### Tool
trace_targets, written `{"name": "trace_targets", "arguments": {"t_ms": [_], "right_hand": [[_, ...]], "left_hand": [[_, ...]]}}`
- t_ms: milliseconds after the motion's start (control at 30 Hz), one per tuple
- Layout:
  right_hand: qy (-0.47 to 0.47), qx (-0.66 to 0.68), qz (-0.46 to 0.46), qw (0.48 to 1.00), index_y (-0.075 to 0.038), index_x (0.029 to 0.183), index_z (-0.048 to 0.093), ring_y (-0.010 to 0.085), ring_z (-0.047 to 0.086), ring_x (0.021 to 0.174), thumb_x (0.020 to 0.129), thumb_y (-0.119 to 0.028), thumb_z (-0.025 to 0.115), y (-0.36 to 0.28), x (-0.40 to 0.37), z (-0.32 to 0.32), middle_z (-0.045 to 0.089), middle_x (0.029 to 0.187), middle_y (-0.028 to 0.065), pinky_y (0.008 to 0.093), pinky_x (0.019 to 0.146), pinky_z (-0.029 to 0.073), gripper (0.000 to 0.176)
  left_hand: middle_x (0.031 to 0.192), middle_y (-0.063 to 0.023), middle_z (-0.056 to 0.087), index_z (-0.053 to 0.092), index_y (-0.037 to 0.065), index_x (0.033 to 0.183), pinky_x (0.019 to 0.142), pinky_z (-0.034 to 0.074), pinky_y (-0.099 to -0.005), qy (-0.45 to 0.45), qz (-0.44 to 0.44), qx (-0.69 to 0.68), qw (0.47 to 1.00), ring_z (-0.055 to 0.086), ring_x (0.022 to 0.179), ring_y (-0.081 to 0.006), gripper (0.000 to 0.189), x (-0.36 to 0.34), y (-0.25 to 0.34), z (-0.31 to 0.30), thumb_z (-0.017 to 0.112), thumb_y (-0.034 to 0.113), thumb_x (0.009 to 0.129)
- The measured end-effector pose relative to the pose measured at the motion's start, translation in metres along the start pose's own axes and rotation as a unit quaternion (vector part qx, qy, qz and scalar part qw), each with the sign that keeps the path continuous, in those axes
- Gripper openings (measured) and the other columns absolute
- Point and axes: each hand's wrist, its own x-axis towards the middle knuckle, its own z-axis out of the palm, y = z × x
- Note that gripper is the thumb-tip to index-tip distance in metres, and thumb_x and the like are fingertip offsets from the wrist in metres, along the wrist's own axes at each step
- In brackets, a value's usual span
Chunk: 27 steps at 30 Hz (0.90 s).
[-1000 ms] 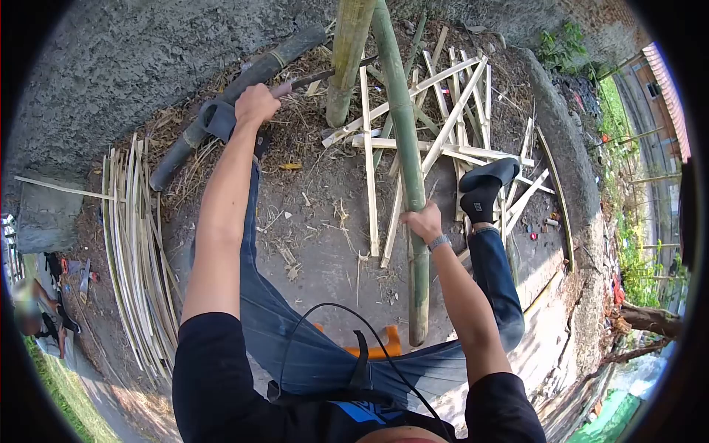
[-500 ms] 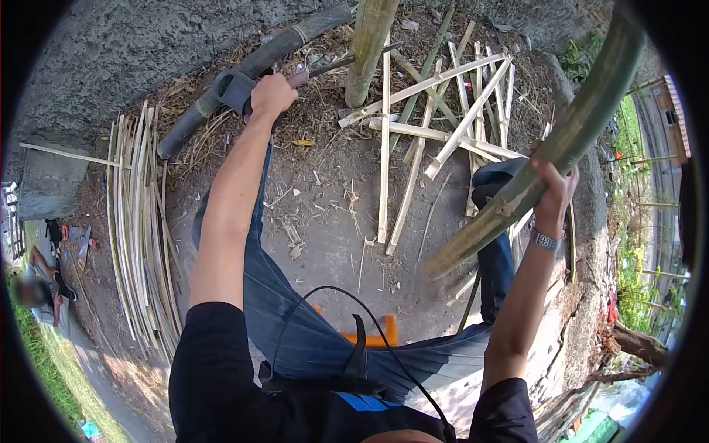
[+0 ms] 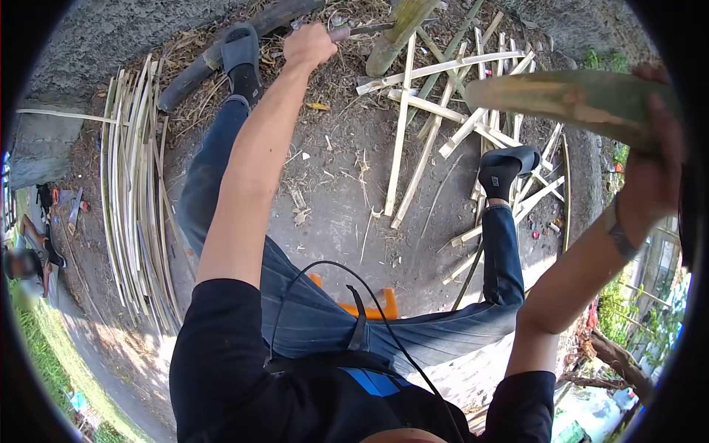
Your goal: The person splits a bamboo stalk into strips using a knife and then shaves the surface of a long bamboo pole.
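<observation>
Near the top, my left hand (image 3: pixel 309 46) is closed round the brown handle (image 3: pixel 340 34) of a long dark blade (image 3: pixel 371 29). The blade reaches to an upright bamboo post (image 3: pixel 395 38), touching or lying across it. At the right, my right hand (image 3: pixel 657 159) grips a thick green bamboo pole (image 3: pixel 583 103) with its fingers wrapped round it. The pole lies almost level in the view, its pale end pointing left over a pile of split bamboo strips (image 3: pixel 436 117). The far end of the pole is hidden at the dark edge.
A bundle of long bamboo strips (image 3: pixel 133 199) lies at the left. A dark pole (image 3: pixel 188 83) runs along the wall (image 3: pixel 133 44). My sandalled feet rest on the dirt ground (image 3: pixel 332 236). An orange object (image 3: pixel 380 306) is below me. Another person (image 3: pixel 37 255) is at the far left.
My right hand has raised the green pole and swung its lower end up and round to the level. My left hand and the blade have shifted up and right in view.
</observation>
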Motion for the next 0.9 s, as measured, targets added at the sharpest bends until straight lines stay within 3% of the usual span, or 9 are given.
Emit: {"name": "trace_targets", "arguments": {"t_ms": [33,133,167,233,300,500,700,867,900], "right_hand": [[0.013,0.003,-0.037,0.999,0.001,0.105,0.069,0.0209,0.072,0.087,0.077,-0.008,0.077,0.044,-0.06,0.085,0.074,0.097,0.0144,0.034,0.077,0.058,0.03],[-0.182,-0.199,0.392,0.88,0.006,0.095,0.072,0.0289,0.072,0.081,0.057,-0.02,0.083,0.206,-0.237,0.165,0.073,0.084,0.0148,0.0357,0.081,0.057,0.048],[-0.274,0.047,0.586,0.761,0.005,0.095,0.073,0.0319,0.071,0.08,0.057,-0.024,0.082,0.227,-0.251,0.165,0.073,0.081,0.0174,0.0375,0.082,0.057,0.049],[-0.219,-0.066,0.445,0.866,0.005,0.097,0.073,0.0335,0.07,0.078,0.057,-0.024,0.081,0.217,-0.273,0.165,0.072,0.081,0.0209,0.0396,0.079,0.057,0.051],[-0.247,-0.118,0.431,0.86,0.006,0.098,0.072,0.0335,0.071,0.078,0.056,-0.025,0.081,0.226,-0.261,0.151,0.072,0.082,0.022,0.0399,0.078,0.057,0.053],[-0.259,-0.167,0.347,0.886,0.007,0.108,0.07,0.0305,0.073,0.084,0.054,-0.023,0.08,0.169,-0.232,0.119,0.073,0.089,0.0231,0.0357,0.083,0.055,0.063],[-0.037,-0.14,0.233,0.962,0.006,0.108,0.067,0.0191,0.065,0.077,0.056,-0.013,0.08,0.073,-0.143,0.085,0.07,0.09,0.0092,0.0323,0.075,0.053,0.057],[0.168,-0.101,-0.068,0.978,0.016,0.118,0.06,0.029,0.07,0.099,0.077,-0.001,0.07,-0.024,-0.038,-0.019,0.072,0.106,0.0234,0.0401,0.095,0.053,0.045],[0.175,-0.102,-0.144,0.969,0.008,0.099,0.063,0.0271,0.07,0.089,0.082,-0.009,0.066,-0.041,-0.017,-0.052,0.071,0.095,0.0185,0.0404,0.086,0.055,0.024]], "left_hand": [[0.113,-0.0175,0.075,0.076,0.007,0.111,0.094,0.058,-0.0446,-0.003,-0.002,-0.009,1.0,0.073,0.107,-0.0333,0.036,0.0,-0.001,-0.001,0.071,0.026,0.081],[0.114,-0.0172,0.075,0.075,0.005,0.113,0.095,0.058,-0.0441,-0.085,0.01,-0.011,0.996,0.073,0.109,-0.0335,0.037,0.007,-0.022,0.039,0.072,0.025,0.082],[0.114,-0.0173,0.075,0.074,0.005,0.114,0.095,0.057,-0.0441,-0.152,0.022,0.007,0.988,0.072,0.109,-0.0336,0.038,0.015,-0.031,0.056,0.073,0.026,0.082],[0.114,-0.0179,0.075,0.074,0.004,0.115,0.095,0.057,-0.0446,-0.035,-0.066,-0.092,0.993,0.072,0.109,-0.0342,0.04,-0.018,-0.028,0.063,0.075,0.026,0.083],[0.11,-0.0243,0.074,0.075,0.001,0.112,0.093,0.057,-0.047,-0.062,-0.049,-0.138,0.987,0.071,0.107,-0.0387,0.04,-0.026,-0.035,0.067,0.074,0.028,0.082],[0.11,-0.0222,0.074,0.075,0.004,0.109,0.091,0.057,-0.0475,-0.039,-0.002,-0.111,0.993,0.072,0.104,-0.0375,0.045,-0.017,-0.04,0.07,0.071,0.041,0.084],[0.108,-0.0195,0.075,0.074,0.006,0.111,0.09,0.057,-0.0485,-0.043,0.023,-0.05,0.998,0.072,0.103,-0.0369,0.045,-0.001,-0.025,0.059,0.069,0.044,0.088],[0.114,-0.0185,0.074,0.074,0.007,0.113,0.093,0.057,-0.0476,-0.026,0.027,-0.022,0.999,0.071,0.108,-0.0357,0.035,0.016,-0.038,0.052,0.07,0.031,0.088],[0.115,-0.0193,0.074,0.074,0.007,0.114,0.094,0.057,-0.0486,-0.023,0.021,-0.021,0.999,0.071,0.108,-0.0366,0.036,0.018,-0.041,0.052,0.071,0.032,0.088]]}}
